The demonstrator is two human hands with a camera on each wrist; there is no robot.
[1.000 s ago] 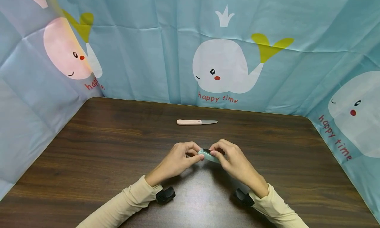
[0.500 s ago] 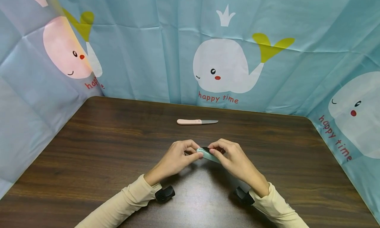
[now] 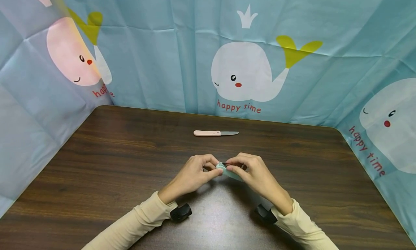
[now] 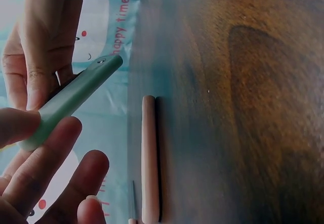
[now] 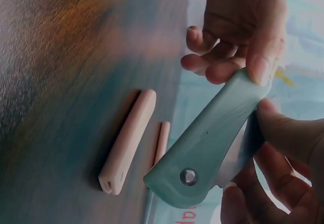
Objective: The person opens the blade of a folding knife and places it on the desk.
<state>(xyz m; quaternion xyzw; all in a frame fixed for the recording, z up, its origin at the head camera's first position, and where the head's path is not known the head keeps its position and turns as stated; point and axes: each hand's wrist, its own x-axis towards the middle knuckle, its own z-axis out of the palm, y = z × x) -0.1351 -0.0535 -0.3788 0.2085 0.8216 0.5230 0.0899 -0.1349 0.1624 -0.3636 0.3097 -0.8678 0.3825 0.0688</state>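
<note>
Both hands hold a mint-green folding knife (image 3: 228,172) just above the table's near middle. My left hand (image 3: 197,174) pinches its left end between thumb and fingers. My right hand (image 3: 257,177) grips the other end, its fingertips curled over the knife's top edge, where a dark strip shows. In the left wrist view the green handle (image 4: 72,100) slants between my left fingers (image 4: 48,181) and the right hand (image 4: 48,36). The right wrist view shows the handle (image 5: 212,140) with its rivet, and a pale blade edge beside my right fingers (image 5: 283,158).
A small knife with a pink handle (image 3: 214,133) lies on the dark wooden table (image 3: 113,152) beyond the hands, blade pointing right. Blue whale-print cloth (image 3: 162,62) walls in the table at the back and both sides.
My right fingertips have slid a little to the left along the top of the green knife. Both hands have drifted slightly away from me. The pink knife has not moved.
</note>
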